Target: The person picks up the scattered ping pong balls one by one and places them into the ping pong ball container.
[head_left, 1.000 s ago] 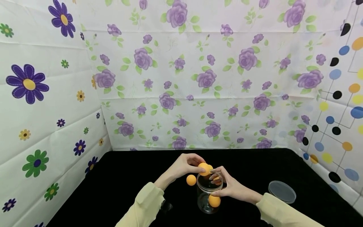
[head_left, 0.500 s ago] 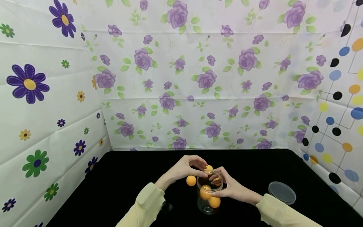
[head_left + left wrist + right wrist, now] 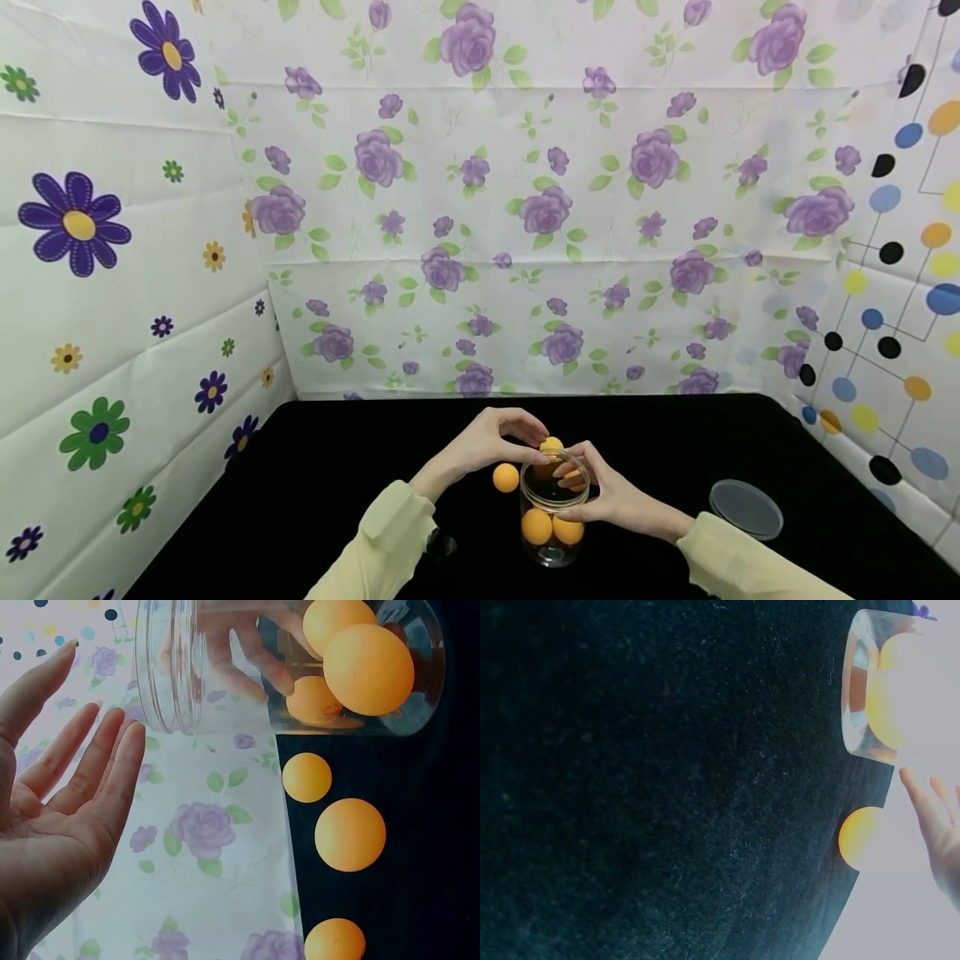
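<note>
In the head view a clear round jar (image 3: pixel 534 497) stands upright with two orange balls, one at left (image 3: pixel 537 527) and another at right (image 3: pixel 567 530), low inside it. My left hand (image 3: pixel 480 443) is over the left side of the rim, its fingers relaxed and holding nothing; the left wrist view shows the palm (image 3: pixel 67 832). My right hand (image 3: pixel 622 497) grips the jar near its rim from the right. Through the clear wall its fingers show in the left wrist view. Much of the right wrist view is washed out.
One loose orange ball (image 3: pixel 506 477) lies left of the jar, another (image 3: pixel 551 444) behind it. More balls (image 3: pixel 350 835) show in the left wrist view. A translucent round lid (image 3: pixel 746 508) lies at right on the black tabletop (image 3: pixel 322 467). Patterned cloth walls (image 3: pixel 510 325) surround the table.
My left hand has let go of an orange ball, which dropped into the jar and now sits low beside the other one. My right hand and the jar have stayed put.
</note>
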The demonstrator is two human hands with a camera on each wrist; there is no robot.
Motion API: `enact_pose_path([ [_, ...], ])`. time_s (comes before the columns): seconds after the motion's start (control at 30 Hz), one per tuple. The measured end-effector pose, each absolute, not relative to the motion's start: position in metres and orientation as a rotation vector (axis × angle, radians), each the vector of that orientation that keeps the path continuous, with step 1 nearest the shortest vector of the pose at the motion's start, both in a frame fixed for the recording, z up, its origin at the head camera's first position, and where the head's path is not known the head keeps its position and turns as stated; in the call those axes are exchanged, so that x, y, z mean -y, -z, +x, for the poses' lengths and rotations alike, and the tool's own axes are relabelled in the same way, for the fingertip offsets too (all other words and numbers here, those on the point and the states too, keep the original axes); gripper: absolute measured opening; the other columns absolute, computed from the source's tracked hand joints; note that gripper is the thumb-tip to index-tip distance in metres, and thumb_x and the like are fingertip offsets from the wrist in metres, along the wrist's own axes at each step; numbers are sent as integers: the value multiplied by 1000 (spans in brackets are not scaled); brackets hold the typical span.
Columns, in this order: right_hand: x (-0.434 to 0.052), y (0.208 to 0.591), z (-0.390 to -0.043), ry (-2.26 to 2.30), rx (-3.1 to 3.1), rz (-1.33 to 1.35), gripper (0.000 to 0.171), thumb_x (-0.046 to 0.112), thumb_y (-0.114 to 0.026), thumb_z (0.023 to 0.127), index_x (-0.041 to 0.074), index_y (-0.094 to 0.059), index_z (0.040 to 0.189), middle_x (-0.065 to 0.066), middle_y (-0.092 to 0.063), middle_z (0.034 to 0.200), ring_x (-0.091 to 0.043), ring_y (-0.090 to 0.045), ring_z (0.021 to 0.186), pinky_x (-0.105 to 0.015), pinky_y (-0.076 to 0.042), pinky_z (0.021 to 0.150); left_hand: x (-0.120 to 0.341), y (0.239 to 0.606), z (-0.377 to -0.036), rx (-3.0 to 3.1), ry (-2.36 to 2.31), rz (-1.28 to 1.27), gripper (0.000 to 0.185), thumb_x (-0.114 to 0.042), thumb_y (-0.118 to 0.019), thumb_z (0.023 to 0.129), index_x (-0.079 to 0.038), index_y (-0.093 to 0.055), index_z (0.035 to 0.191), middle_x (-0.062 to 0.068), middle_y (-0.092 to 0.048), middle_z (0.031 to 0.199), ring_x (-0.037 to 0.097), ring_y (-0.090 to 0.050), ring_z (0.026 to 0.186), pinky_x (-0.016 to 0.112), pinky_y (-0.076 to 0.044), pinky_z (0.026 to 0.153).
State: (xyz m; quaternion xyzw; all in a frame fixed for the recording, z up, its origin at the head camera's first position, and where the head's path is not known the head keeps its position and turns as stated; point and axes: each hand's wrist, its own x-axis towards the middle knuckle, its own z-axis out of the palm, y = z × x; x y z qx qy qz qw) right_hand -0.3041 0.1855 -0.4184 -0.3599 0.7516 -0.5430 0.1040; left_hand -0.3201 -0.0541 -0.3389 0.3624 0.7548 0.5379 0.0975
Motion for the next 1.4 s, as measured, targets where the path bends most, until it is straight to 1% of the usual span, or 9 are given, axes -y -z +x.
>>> enact_pose_path([
  [0.1, -186, 417, -303, 1603, -2211, -1038, 55, 14, -62, 86, 5, -26, 126, -19, -38, 122, -34, -44, 111, -41, -41, 86, 57, 339, -323, -2255, -1592, 1069, 28, -16, -72, 79, -10, -65, 105, 9, -63, 100, 21, -59, 90, 32, -45, 80],
  [0.2, -186, 416, -301, 1608, -2213, -1000, 54, 14, -63, 86, 8, -27, 125, -19, -38, 122, -34, -44, 111, -44, -41, 86, 59, 338, -326, -2266, -1600, 1070, 28, -14, -72, 79, -9, -65, 105, 10, -63, 101, 22, -59, 91, 33, -45, 81],
  [0.3, -186, 415, -301, 1619, -2209, -989, 53, 13, -63, 86, 11, -28, 125, -19, -39, 123, -34, -43, 111, -46, -40, 86, 62, 338, -329, -2281, -1617, 1046, 29, -14, -72, 78, -6, -64, 106, 8, -63, 100, 23, -59, 91, 33, -44, 83],
  [0.43, -186, 416, -301, 1623, -2203, -1004, 53, 12, -63, 86, 8, -27, 125, -19, -38, 123, -34, -43, 112, -45, -40, 87, 67, 340, -334, -2328, -1630, 966, 29, -17, -72, 79, -8, -65, 105, 4, -64, 98, 21, -59, 90, 35, -43, 83],
  [0.53, -186, 416, -302, 1622, -2211, -1008, 53, 12, -63, 86, 8, -27, 125, -19, -39, 123, -33, -44, 111, -45, -40, 87, 71, 344, -338, -2351, -1648, 924, 27, -20, -72, 79, -11, -65, 104, 4, -63, 99, 20, -58, 90, 35, -44, 82],
  [0.7, -186, 416, -303, 1631, -2215, -1003, 51, 13, -63, 85, 11, -29, 124, -20, -40, 121, -35, -44, 111, -48, -38, 88, 78, 351, -346, -2345, -1732, 883, 32, -21, -73, 78, -8, -64, 106, 6, -63, 100, 22, -58, 91, 35, -46, 80],
  [0.8, -186, 416, -303, 1626, -2221, -1005, 52, 14, -63, 85, 10, -29, 124, -20, -41, 121, -34, -45, 110, -45, -39, 88, 83, 356, -350, -2353, -1769, 838, 34, -21, -73, 78, -6, -63, 106, 6, -62, 99, 22, -58, 91, 34, -46, 79],
  [1.03, -186, 417, -303, 1613, -2230, -1001, 54, 14, -63, 86, 6, -28, 125, -18, -41, 121, -31, -45, 110, -43, -40, 87, 90, 342, -332, -2400, -1764, 787, 29, -12, -70, 81, 0, -62, 106, 12, -61, 99, 28, -57, 92, 36, -46, 80],
  [1.4, -186, 417, -303, 1607, -2227, -1017, 54, 14, -63, 86, 4, -27, 125, -19, -41, 121, -32, -45, 110, -41, -40, 87, 97, 357, -343, -2431, -1806, 722, 29, -14, -71, 80, -1, -63, 104, 10, -63, 96, 21, -59, 85, 38, -46, 80],
])
